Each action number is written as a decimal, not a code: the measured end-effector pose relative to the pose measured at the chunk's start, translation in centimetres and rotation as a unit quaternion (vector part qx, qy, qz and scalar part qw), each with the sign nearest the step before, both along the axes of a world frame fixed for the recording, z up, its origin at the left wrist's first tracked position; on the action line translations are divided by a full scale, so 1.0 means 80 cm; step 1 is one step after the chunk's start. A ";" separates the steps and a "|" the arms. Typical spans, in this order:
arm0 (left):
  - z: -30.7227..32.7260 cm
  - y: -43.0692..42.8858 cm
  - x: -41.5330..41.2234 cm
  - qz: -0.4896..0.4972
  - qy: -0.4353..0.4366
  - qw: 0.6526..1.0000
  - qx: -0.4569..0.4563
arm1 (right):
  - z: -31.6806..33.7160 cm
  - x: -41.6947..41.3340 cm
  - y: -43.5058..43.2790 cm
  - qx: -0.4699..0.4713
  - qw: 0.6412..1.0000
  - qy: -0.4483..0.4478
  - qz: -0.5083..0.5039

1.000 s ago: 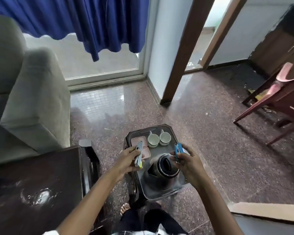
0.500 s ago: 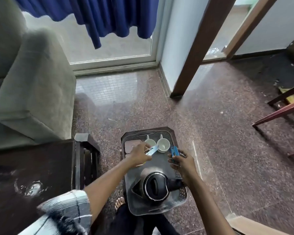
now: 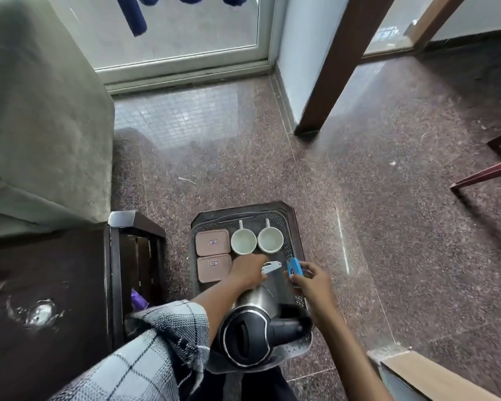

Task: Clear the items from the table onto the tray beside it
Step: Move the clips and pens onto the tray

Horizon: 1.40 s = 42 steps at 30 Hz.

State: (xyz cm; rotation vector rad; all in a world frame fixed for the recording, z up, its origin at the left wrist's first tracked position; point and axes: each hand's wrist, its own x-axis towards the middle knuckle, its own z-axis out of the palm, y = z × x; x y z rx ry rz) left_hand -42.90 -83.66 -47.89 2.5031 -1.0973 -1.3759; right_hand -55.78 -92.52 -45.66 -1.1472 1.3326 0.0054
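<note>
A grey tray (image 3: pixel 291 233) rests on a small dark stool beside the dark table (image 3: pixel 41 285). On it sit two pinkish lidded boxes (image 3: pixel 212 242), two white cups (image 3: pixel 243 241) and a steel kettle with a black lid (image 3: pixel 246 337). My left hand (image 3: pixel 248 270) hovers over the tray's middle, shut on a silver stapler (image 3: pixel 272 267). My right hand (image 3: pixel 310 282) is just to its right, near the tray's right rim, shut on a small blue object (image 3: pixel 295 266).
A grey sofa arm (image 3: pixel 41 134) stands at the left behind the table. A brown door frame post (image 3: pixel 330 68) rises at the back right, and red chair legs (image 3: pixel 486 175) reach in from the right. Speckled floor surrounds the tray.
Both hands moved forward over the tray with their items, lower and closer to the cups. The view tilted down, bringing the kettle nearer to the bottom.
</note>
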 end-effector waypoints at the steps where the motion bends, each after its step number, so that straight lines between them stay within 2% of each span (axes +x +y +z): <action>1: -0.006 -0.001 0.001 0.014 0.020 1.000 0.006 | -0.004 0.001 0.000 -0.002 1.000 0.007 0.013; 7: -0.043 -0.004 0.004 -0.012 0.027 0.999 0.044 | -0.035 0.009 -0.005 -0.059 0.988 0.052 0.130; 15: -0.067 -0.002 0.003 -0.013 0.014 0.995 0.100 | -0.086 0.010 0.001 -0.033 0.967 0.138 0.210; 19: -0.066 0.002 0.003 -0.007 0.062 0.989 0.135 | -0.089 0.013 0.003 -0.012 0.973 0.144 0.180; 23: -0.053 0.010 0.006 0.020 0.098 0.989 0.110 | -0.084 0.020 0.003 -0.020 0.976 0.144 0.160; 28: -0.034 0.031 0.014 0.151 0.157 0.975 0.047 | -0.087 0.037 0.007 -0.025 0.985 0.142 0.098; 34: -0.009 0.071 0.030 0.302 0.091 0.948 -0.034 | -0.093 0.075 0.014 0.082 0.991 0.101 0.016; 38: -0.006 0.107 0.034 0.317 0.051 0.947 0.010 | -0.106 0.093 0.023 0.106 0.989 0.101 0.000; 40: -0.011 0.120 0.030 0.306 0.068 0.948 0.056 | -0.113 0.095 0.027 0.099 0.989 0.111 0.010; 42: -0.018 0.125 0.022 0.337 0.099 0.933 0.078 | -0.119 0.095 0.031 0.079 0.988 0.129 0.037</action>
